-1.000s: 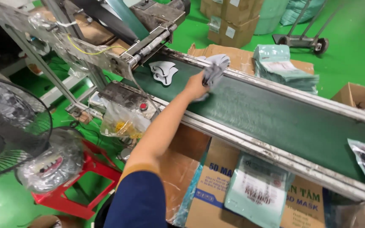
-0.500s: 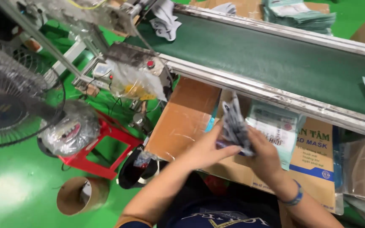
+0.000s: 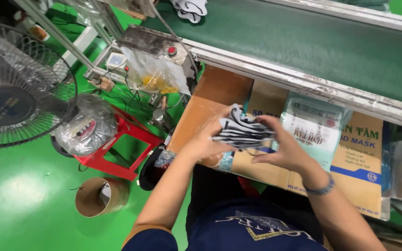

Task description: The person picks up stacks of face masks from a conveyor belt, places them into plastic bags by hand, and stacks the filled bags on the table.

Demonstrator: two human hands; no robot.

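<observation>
1. left hand (image 3: 205,139) and right hand (image 3: 282,146) both grip a stack of masks (image 3: 243,132), held in front of the cardboard box (image 3: 350,179).
2. box: brown, blue print; pale green rectangular packet (image 3: 315,128) leans on it.
3. green conveyor belt (image 3: 312,44) runs above the box.

A green conveyor belt (image 3: 312,46) is framed by metal rails; white masks (image 3: 190,8) lie at its far left. On the green floor (image 3: 19,200) are placed a fan (image 3: 15,88), a red stool (image 3: 117,144) and a cardboard roll (image 3: 99,196).
</observation>
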